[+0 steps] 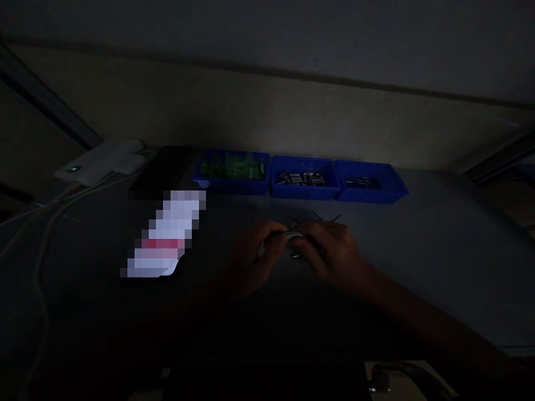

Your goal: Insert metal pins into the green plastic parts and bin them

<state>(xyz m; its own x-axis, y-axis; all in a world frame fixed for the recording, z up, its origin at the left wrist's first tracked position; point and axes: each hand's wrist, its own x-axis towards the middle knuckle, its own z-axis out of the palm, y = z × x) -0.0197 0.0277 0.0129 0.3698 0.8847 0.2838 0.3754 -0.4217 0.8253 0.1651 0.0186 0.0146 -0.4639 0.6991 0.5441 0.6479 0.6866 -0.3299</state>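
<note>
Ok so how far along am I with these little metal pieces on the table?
Done: no finished pile shows in the dim view. In hand: left hand and right hand meet on one small metal piece. Left: several loose pieces lie on the table just beyond the hands, and the three blue bins hold parts.

At your worktop's (438,245) far edge sit three blue bins (304,192) side by side; a white device (100,161) with cables (42,234) lies left.
</note>
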